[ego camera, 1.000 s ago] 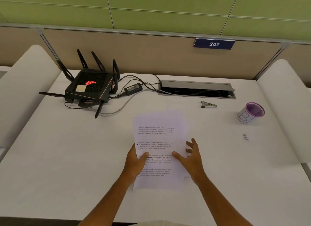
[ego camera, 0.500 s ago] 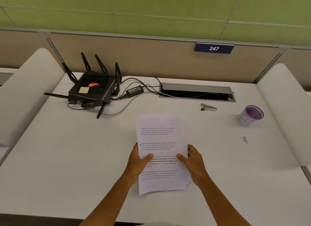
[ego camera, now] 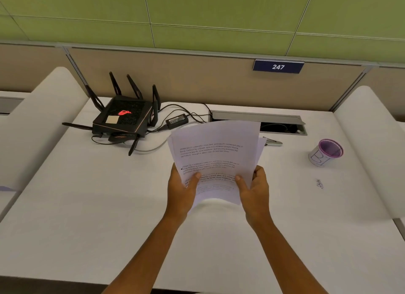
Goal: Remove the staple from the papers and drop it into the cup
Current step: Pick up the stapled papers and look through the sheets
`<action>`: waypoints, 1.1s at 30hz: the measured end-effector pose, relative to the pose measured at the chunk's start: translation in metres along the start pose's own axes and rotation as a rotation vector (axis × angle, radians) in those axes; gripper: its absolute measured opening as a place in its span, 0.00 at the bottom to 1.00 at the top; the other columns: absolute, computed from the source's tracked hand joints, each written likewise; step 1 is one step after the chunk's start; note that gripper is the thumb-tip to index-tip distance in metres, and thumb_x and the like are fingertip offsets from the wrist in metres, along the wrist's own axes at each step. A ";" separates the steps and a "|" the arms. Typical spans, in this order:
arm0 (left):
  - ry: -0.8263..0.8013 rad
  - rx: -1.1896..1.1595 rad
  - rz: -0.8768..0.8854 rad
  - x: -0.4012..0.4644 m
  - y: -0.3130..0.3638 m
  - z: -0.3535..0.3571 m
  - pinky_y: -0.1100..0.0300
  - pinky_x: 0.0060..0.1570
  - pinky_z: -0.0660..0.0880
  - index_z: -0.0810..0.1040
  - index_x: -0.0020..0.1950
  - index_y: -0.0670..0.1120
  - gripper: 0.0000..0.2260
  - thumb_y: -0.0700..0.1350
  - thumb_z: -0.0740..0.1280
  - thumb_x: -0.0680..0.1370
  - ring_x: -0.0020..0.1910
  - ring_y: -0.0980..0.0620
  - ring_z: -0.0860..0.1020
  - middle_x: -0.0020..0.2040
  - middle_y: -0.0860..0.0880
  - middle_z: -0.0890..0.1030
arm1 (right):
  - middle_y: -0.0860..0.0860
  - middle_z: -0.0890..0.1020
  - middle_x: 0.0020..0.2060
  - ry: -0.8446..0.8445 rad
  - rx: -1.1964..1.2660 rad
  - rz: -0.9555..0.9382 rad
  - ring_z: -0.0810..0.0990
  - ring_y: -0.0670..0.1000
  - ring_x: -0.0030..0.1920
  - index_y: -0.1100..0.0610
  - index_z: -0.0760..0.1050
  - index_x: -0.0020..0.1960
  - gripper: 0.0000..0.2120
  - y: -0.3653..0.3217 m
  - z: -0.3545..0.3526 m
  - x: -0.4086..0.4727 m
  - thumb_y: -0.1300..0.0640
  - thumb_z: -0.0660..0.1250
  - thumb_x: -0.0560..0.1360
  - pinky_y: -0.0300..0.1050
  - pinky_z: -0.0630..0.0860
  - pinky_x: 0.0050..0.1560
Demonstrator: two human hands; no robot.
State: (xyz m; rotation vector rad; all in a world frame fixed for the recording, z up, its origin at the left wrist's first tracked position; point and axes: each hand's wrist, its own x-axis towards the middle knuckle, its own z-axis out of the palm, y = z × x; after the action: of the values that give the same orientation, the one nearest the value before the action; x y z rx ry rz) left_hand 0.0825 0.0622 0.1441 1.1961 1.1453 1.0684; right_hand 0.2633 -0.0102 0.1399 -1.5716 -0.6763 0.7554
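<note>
A stack of white printed papers (ego camera: 215,147) is lifted off the white desk, tilted up toward me. My left hand (ego camera: 182,190) grips its lower left edge, thumb on the top sheet. My right hand (ego camera: 255,188) grips the lower right edge the same way. The staple itself is too small to make out. A white paper cup (ego camera: 325,153) with a purple rim stands at the right of the desk, apart from both hands. A small metal staple remover (ego camera: 274,142) lies behind the papers, partly hidden by them.
A black router (ego camera: 122,118) with antennas and cables sits at the back left beside a power adapter (ego camera: 177,120). An open cable tray (ego camera: 282,125) runs along the back. White side dividers flank the desk. A small pen mark (ego camera: 320,183) is on the desk's right.
Both hands closed on the papers' lower edges and raised the stack off the desk; it now tilts upward and covers part of the staple remover.
</note>
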 end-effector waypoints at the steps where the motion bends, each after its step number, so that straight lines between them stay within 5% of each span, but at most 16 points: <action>1: -0.003 0.006 -0.001 -0.002 -0.002 -0.001 0.66 0.47 0.82 0.70 0.72 0.54 0.23 0.40 0.73 0.80 0.59 0.56 0.81 0.61 0.55 0.80 | 0.46 0.81 0.57 -0.002 0.005 0.000 0.83 0.46 0.56 0.52 0.70 0.66 0.18 0.003 0.000 -0.002 0.62 0.71 0.80 0.38 0.84 0.50; 9: 0.007 0.056 -0.076 -0.018 -0.033 -0.004 0.64 0.43 0.83 0.71 0.66 0.51 0.16 0.41 0.71 0.81 0.55 0.50 0.84 0.59 0.51 0.81 | 0.49 0.81 0.57 -0.023 0.027 0.080 0.83 0.52 0.56 0.51 0.71 0.62 0.15 0.031 0.006 -0.020 0.65 0.69 0.80 0.36 0.83 0.43; 13: 0.039 0.061 -0.035 -0.018 -0.028 -0.003 0.68 0.48 0.81 0.72 0.63 0.56 0.16 0.40 0.71 0.81 0.57 0.56 0.82 0.58 0.55 0.81 | 0.46 0.82 0.57 -0.009 0.041 0.040 0.83 0.47 0.57 0.44 0.72 0.62 0.19 0.026 0.009 -0.020 0.64 0.70 0.80 0.36 0.83 0.50; 17: 0.057 0.058 0.022 -0.019 -0.023 -0.005 0.71 0.51 0.79 0.70 0.64 0.63 0.21 0.39 0.72 0.81 0.58 0.63 0.79 0.58 0.57 0.81 | 0.43 0.81 0.58 0.007 -0.021 -0.013 0.80 0.42 0.60 0.49 0.69 0.71 0.25 0.028 0.008 -0.020 0.63 0.72 0.79 0.34 0.80 0.58; 24: 0.060 0.035 -0.019 -0.021 -0.032 -0.001 0.73 0.49 0.78 0.69 0.66 0.60 0.23 0.40 0.74 0.79 0.61 0.55 0.79 0.60 0.54 0.79 | 0.44 0.80 0.61 -0.004 -0.040 0.027 0.79 0.46 0.63 0.47 0.67 0.74 0.26 0.043 0.014 -0.024 0.61 0.71 0.80 0.38 0.80 0.61; 28: 0.044 0.031 -0.027 -0.017 -0.029 -0.001 0.72 0.48 0.80 0.68 0.66 0.62 0.23 0.42 0.74 0.80 0.61 0.55 0.78 0.61 0.55 0.79 | 0.40 0.79 0.59 -0.016 -0.043 0.000 0.79 0.40 0.60 0.33 0.67 0.64 0.25 0.032 0.015 -0.021 0.62 0.69 0.81 0.30 0.80 0.52; 33: 0.062 0.038 -0.102 -0.018 -0.036 -0.004 0.75 0.45 0.79 0.71 0.68 0.59 0.22 0.44 0.74 0.79 0.58 0.56 0.79 0.60 0.56 0.80 | 0.42 0.80 0.60 -0.043 -0.047 0.028 0.80 0.44 0.62 0.38 0.68 0.68 0.25 0.046 0.015 -0.023 0.60 0.71 0.80 0.35 0.80 0.57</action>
State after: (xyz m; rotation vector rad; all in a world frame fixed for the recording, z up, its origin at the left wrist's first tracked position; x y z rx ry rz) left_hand 0.0762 0.0421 0.1097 1.1286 1.2661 1.0167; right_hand 0.2372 -0.0248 0.0954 -1.6147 -0.7090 0.8012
